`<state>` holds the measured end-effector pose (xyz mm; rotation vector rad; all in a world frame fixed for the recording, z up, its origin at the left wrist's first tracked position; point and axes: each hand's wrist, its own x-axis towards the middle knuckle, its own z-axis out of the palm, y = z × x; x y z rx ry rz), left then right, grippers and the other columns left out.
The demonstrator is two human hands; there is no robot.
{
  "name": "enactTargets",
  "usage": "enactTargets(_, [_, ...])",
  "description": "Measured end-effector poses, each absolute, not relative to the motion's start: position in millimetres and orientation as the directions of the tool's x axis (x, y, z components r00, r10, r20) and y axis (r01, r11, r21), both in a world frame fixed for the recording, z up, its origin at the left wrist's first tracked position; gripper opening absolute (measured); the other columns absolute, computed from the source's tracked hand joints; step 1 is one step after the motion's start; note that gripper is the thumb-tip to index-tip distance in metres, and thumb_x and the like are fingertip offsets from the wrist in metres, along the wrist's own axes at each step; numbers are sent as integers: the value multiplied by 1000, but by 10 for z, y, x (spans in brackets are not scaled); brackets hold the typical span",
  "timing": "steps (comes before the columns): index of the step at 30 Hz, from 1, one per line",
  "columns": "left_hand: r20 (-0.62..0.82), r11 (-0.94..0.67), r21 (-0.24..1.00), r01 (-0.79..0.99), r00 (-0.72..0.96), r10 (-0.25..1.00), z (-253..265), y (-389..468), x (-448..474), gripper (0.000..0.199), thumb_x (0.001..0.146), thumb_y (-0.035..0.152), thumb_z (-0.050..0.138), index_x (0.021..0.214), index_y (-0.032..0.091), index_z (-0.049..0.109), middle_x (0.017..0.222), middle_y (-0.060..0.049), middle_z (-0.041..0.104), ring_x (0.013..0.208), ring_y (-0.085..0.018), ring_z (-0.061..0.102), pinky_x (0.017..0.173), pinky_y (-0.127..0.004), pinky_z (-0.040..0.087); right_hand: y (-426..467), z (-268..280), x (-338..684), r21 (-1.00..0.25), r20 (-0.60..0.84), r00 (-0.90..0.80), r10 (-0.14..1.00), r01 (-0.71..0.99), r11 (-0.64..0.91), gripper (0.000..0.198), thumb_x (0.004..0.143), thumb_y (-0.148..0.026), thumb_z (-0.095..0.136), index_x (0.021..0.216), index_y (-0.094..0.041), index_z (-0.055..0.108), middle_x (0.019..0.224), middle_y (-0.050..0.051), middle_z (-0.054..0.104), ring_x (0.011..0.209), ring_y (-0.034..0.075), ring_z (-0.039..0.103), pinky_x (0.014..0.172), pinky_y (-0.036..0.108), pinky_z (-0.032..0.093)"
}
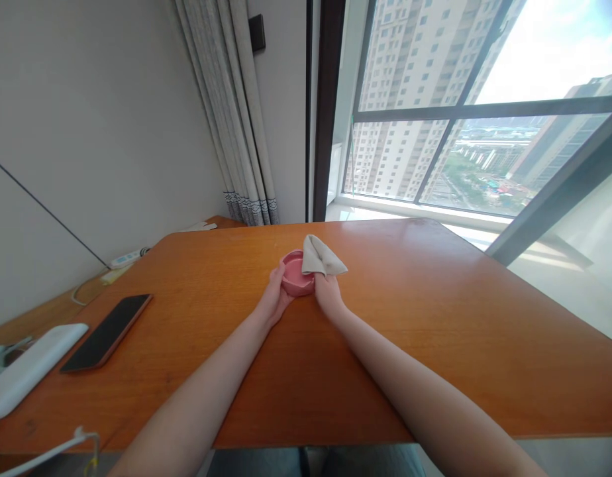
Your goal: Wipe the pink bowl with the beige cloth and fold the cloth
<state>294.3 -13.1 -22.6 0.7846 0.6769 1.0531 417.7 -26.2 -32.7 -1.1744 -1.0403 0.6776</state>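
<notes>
Bare forearms [395, 368], hands [275, 295] holding round pink dish [294, 270], creased off-white cloth [320, 256].

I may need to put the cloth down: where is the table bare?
The widest bare patch on the table lies between the right hand and the table's right edge. A smaller one lies between the phone and the left hand. Crowded: the left side, with phone and white device, and the middle, with hands, pink dish and cloth.
</notes>
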Motion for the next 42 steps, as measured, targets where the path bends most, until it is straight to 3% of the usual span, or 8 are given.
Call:
enactTargets(4, [-209, 414, 829, -376, 478, 853, -172, -111, 2853, 52, 80, 54, 57, 122, 24, 58, 127, -9, 59, 113, -26, 58, 81, -36, 55, -200, -293, 4309, -963, 265, 359, 895, 54, 264, 39, 81, -40, 47, 109, -20, 65, 111, 6, 67, 123, 24, 49, 109, 40, 31])
enactTargets(7, [-282, 427, 841, -331, 405, 870, -205, -60, 2816, 45, 78, 43, 62, 118, 22, 60, 122, -9, 62, 111, -27, 59, 76, -35, 56, -187, -320, 4307, -979, 199, 311, 929, 35, 199, 38, 79, -40, 50, 107, -20, 66, 107, 6, 69, 117, 27, 54, 106, 42, 35])
enactTargets(15, [-162, 263, 806, -530, 229, 960, -250, -8, 2877, 43, 83, 39, 58, 125, 29, 53, 121, -4, 63, 108, -22, 60, 78, -34, 56, -358, -364, 3944, -965, 257, 334, 907, 30, 262, 46, 84, -43, 47, 122, -20, 58, 122, 6, 62, 133, 22, 37, 115, 39, 18])
enactTargets(19, [-195, 325, 809, -489, 298, 934, -251, -39, 2882, 50, 80, 43, 62, 126, 27, 51, 122, -6, 62, 104, -21, 62, 80, -34, 56, -341, -344, 3971, -952, 296, 372, 880, 43, 302, 47, 85, -42, 45, 125, -19, 56, 122, 5, 62, 135, 20, 34, 116, 39, 16])
enactTargets(24, [-241, 440, 810, -387, 465, 852, -208, -101, 2870, 53, 83, 53, 54, 126, 23, 54, 127, -9, 59, 108, -24, 61, 82, -37, 55, -201, -294, 4265, -962, 264, 410, 873, 48, 269, 44, 83, -36, 45, 120, -18, 60, 114, 6, 67, 125, 24, 47, 111, 40, 27])
enactTargets(29, [-308, 489, 805, -335, 467, 829, -205, -94, 2845, 44, 83, 41, 58, 122, 20, 59, 125, -9, 61, 111, -25, 60, 81, -34, 56, -158, -313, 4363, -965, 258, 326, 909, 49, 256, 43, 80, -32, 46, 117, -17, 62, 107, 6, 70, 113, 26, 57, 103, 40, 38])
enactTargets(36, [-178, 328, 779, -535, 312, 933, -318, 42, 2841, 45, 83, 35, 59, 124, 16, 56, 120, -11, 64, 107, -23, 62, 89, -37, 53, -284, -355, 4052, -950, 299, 371, 879, 32, 309, 43, 83, -35, 48, 120, -19, 60, 120, 6, 64, 128, 23, 45, 113, 37, 26])
enactTargets(42, [-113, 318, 781, -537, 379, 918, -312, -11, 2874, 54, 87, 56, 43, 122, 17, 57, 121, -12, 63, 110, -23, 60, 90, -38, 52, -238, -371, 4121, -950, 301, 406, 863, 45, 310, 45, 82, -34, 48, 123, -18, 58, 122, 6, 63, 130, 22, 41, 114, 39, 23])
